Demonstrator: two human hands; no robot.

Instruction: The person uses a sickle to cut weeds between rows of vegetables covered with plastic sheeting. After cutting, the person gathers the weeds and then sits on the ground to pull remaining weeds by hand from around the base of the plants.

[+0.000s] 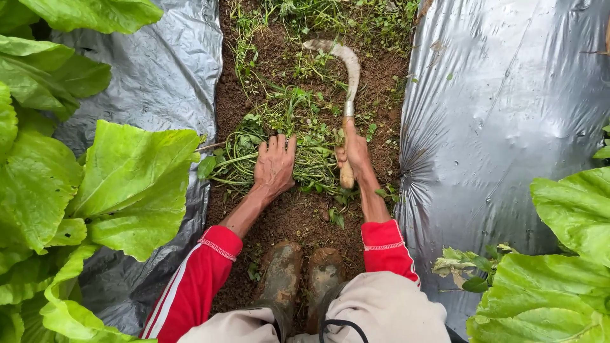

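My right hand [353, 150] grips the wooden handle of a sickle [349, 75], whose curved, soil-caked blade arcs forward and left over the ground. Beside it, my left hand [274, 166] lies flat, fingers together, pressing on a heap of cut green weeds [305, 141] on the brown soil path [292, 219]. The two hands are about a hand's width apart, with the weed pile between and under them. Both arms wear red sleeves with white stripes.
Silver plastic mulch sheets [502, 114] flank the soil strip on both sides. Large leafy green plants [89, 184] grow at left and at lower right [559, 254]. My muddy boots [302, 273] stand on the soil near the bottom. More weeds grow farther up the path.
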